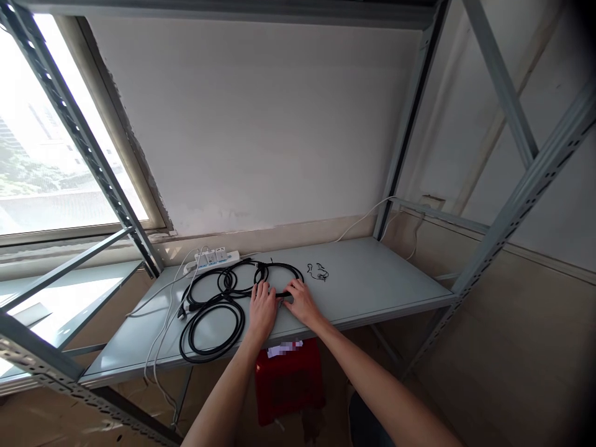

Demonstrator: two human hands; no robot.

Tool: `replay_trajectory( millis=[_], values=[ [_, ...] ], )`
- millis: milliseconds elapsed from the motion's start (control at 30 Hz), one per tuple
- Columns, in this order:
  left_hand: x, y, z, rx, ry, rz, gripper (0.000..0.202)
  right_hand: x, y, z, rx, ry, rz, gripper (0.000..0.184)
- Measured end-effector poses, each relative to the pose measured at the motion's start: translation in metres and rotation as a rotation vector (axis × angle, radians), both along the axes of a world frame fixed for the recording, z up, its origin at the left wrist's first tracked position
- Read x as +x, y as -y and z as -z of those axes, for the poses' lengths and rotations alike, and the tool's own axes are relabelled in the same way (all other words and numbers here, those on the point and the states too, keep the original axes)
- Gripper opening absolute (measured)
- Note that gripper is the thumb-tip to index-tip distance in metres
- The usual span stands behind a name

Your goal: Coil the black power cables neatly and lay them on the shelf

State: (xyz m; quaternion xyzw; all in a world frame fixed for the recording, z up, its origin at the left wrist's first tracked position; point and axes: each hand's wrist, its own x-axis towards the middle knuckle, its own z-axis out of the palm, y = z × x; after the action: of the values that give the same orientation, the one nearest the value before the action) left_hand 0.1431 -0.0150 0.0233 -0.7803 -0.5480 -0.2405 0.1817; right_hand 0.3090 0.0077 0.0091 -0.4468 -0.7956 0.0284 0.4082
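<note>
Several coils of black cable lie side by side on a grey metal shelf (372,273). My left hand (264,304) is at the near left side of the right-hand coil (291,267), its fingers bent down over the black cable. On that coil's near right side, my right hand (302,302) has its fingers curled in around the cable. The fingertips of both hands are partly hidden. Left of my hands are a large front coil (190,335) and a back coil (190,287), with black plugs (182,311) near their left edge.
Thin black ties (319,273) lie right of the coils. A white power strip (216,256) with adapters sits at the back, its white cables (164,329) hanging over the front edge. Metal uprights (405,130) frame the shelf. A red stool (289,385) stands below.
</note>
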Motion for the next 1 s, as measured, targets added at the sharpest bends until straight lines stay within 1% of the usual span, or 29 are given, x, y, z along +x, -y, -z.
replay_trajectory(
  millis=[200,367,533,667,733,800,900,1000],
  values=[
    [-0.001,-0.001,0.0,-0.008,0.021,0.009,0.015,-0.002,0.014,-0.011,0.124,0.138,0.038,0.017],
    [0.0,0.0,-0.002,-0.008,0.017,0.018,0.014,-0.004,0.02,-0.016,0.124,0.209,0.083,0.023],
    [0.0,0.001,-0.004,-0.034,0.016,0.036,0.012,-0.005,0.017,-0.009,0.161,0.221,0.085,0.026],
    [-0.001,-0.003,-0.002,-0.048,-0.024,0.132,0.013,-0.004,0.015,-0.001,0.207,0.245,0.12,0.027],
    [-0.001,-0.004,-0.001,-0.075,-0.045,0.178,0.016,-0.005,0.015,0.0,0.214,0.272,0.133,0.027],
    [-0.002,-0.005,-0.002,-0.103,-0.05,0.197,0.019,-0.005,0.016,0.0,0.214,0.305,0.147,0.026],
    [-0.003,-0.004,-0.004,-0.132,-0.032,0.196,0.022,-0.004,0.017,-0.006,0.21,0.41,0.144,0.024],
    [-0.003,-0.003,-0.006,-0.163,-0.014,0.197,0.025,0.0,0.014,-0.018,0.215,0.625,0.032,0.02]
  ],
)
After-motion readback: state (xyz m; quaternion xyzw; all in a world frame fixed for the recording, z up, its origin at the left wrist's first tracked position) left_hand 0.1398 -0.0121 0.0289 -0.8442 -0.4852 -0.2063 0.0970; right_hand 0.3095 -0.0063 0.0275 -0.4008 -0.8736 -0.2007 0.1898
